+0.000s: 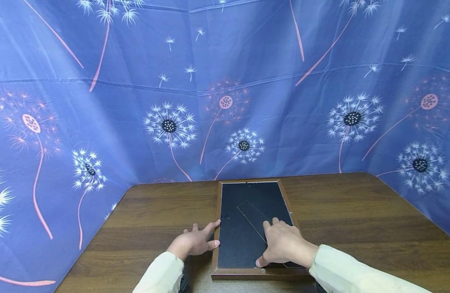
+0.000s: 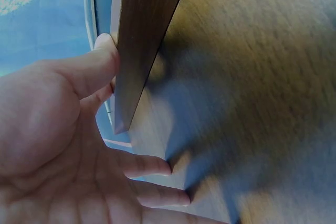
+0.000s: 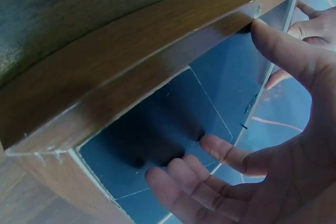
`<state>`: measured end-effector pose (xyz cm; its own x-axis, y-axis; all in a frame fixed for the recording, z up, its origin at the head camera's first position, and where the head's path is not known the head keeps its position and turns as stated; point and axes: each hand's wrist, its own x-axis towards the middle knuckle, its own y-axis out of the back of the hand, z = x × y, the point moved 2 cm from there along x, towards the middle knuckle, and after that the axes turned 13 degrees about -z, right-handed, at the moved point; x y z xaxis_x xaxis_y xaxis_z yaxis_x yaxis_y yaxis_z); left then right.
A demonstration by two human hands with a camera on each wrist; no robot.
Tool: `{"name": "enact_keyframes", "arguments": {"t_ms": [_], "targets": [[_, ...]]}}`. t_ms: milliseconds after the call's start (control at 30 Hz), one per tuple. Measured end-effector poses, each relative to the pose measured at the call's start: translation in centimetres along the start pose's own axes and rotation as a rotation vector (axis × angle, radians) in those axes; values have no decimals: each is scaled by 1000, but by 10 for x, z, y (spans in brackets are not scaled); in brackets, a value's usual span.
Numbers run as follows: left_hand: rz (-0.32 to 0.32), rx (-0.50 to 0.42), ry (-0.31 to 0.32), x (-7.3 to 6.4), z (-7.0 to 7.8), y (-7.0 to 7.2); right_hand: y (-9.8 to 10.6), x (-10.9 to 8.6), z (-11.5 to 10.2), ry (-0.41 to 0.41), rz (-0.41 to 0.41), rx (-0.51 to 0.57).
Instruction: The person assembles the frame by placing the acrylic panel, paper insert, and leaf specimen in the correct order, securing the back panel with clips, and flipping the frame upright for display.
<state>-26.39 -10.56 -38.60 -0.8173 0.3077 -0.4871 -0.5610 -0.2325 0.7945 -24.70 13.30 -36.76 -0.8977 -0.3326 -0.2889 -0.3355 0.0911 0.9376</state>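
Frame: a brown wooden picture frame (image 1: 239, 274) lies back side up on the tabletop (image 1: 155, 219), near its front edge and in front of the person.
Inside the frame: a black backing panel (image 1: 233, 240) sits within the four wooden sides, a pale line showing along parts of its edge.
Stand: a flat black stand (image 1: 253, 216), edged by a thin light line, lies against the panel, partly covered by the right hand.
Fittings and marks: small dark fittings show at the panel's top edge (image 1: 249, 185) and left edge (image 1: 225, 215), their detail too small to read; a pale round spot (image 1: 263, 271) marks the lower rim.
Left hand: fingers spread, the left hand (image 1: 195, 241) touches the frame's left side with its thumb; the lower fingers reach toward the tabletop.
Right hand: loosely spread over the panel, the right hand (image 1: 285, 243) has its thumb at the lower rim; whether every fingertip touches is unclear.
Sleeves: pale, on both arms.
Backdrop: blue cloth (image 1: 283, 122) printed with white and pink dandelions.
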Motion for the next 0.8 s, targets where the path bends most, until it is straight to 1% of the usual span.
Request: {"name": "enact_keyframes", "arguments": {"t_ms": [100,200,300,400,533,733,767,800], "targets": [[-1,13,-5,0,1,1,0,0,1,-1,-11,-7],[-10,5,2,0,2,1,-1,-2,2,8,-7,0],[-20,-13,21,0,1,0,-3,-4,4,33,10,20],[-25,-21,26,0,0,0,-7,-8,8,70,34,44],[-22,-10,12,-1,-1,0,-5,-11,19,161,22,113],[-20,-3,0,-1,-1,1,7,-16,48,353,-146,348],[-20,0,-1,0,-1,1,9,-17,53,383,-164,390],[-21,1,-1,0,0,1,12,-17,57,421,-164,418]]}}
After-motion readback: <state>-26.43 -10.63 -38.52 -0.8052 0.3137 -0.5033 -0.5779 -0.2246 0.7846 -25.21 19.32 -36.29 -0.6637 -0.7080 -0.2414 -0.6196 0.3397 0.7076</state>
